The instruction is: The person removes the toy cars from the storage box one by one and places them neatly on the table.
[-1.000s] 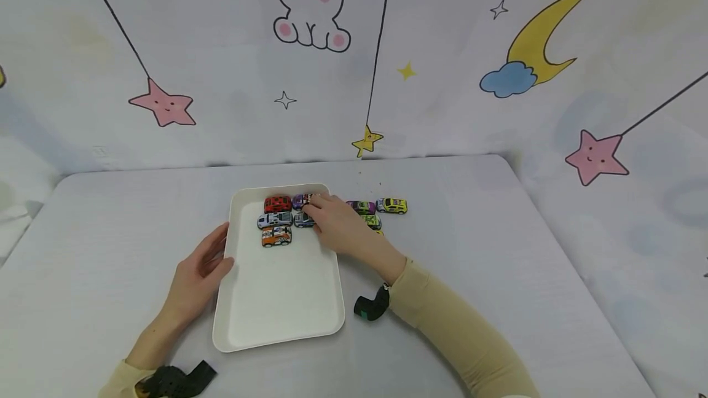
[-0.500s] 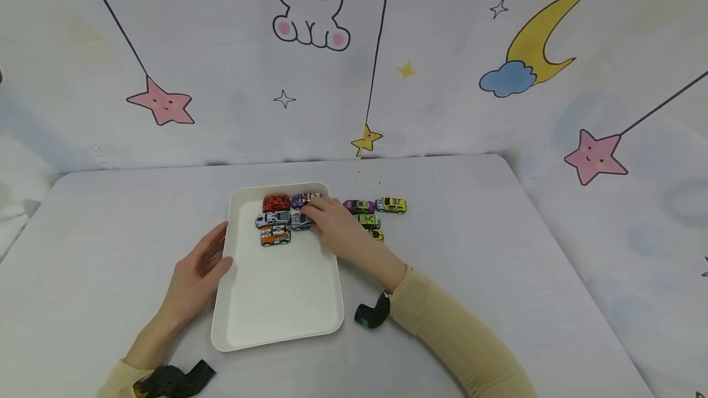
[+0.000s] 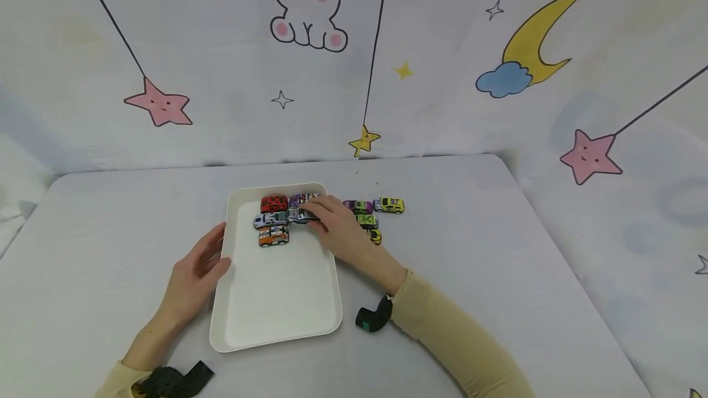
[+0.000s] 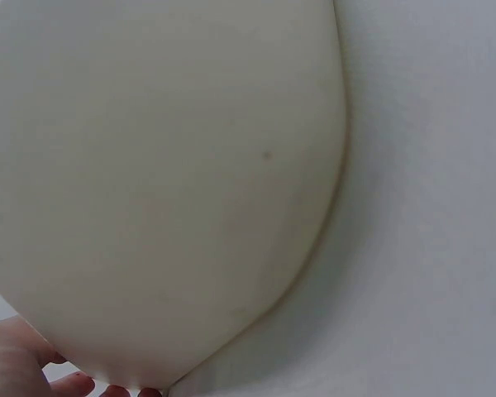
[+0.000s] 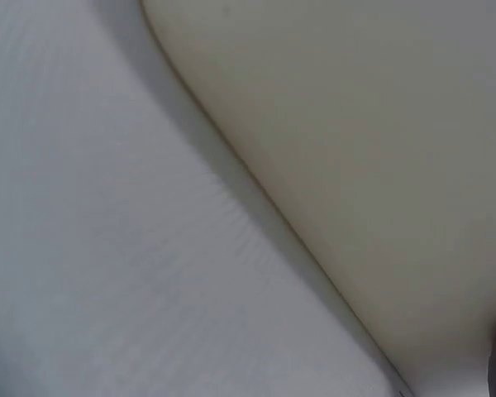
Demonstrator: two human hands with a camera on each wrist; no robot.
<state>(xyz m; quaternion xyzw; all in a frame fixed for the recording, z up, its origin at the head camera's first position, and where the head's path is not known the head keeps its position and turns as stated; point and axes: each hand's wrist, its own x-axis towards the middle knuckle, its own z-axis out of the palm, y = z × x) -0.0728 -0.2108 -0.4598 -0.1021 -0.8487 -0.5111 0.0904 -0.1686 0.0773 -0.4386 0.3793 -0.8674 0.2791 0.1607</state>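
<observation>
Nearest, the left hand (image 3: 195, 275) rests with relaxed fingers against the left rim of the white tray (image 3: 276, 318), steadying it on the counter (image 3: 498, 275). Farther in, the right hand (image 3: 338, 226) pinches a silver toy car (image 3: 299, 215) at the tray's far end. Since a second ago that car has slid a little left and farther in, closing up beside the white car (image 3: 269, 220) and behind the orange car (image 3: 273, 236), near the red car (image 3: 274, 204): a row is filling. Beyond, on the right, a purple-green car (image 3: 357, 206) and a yellow car (image 3: 389, 205) wait on the counter.
</observation>
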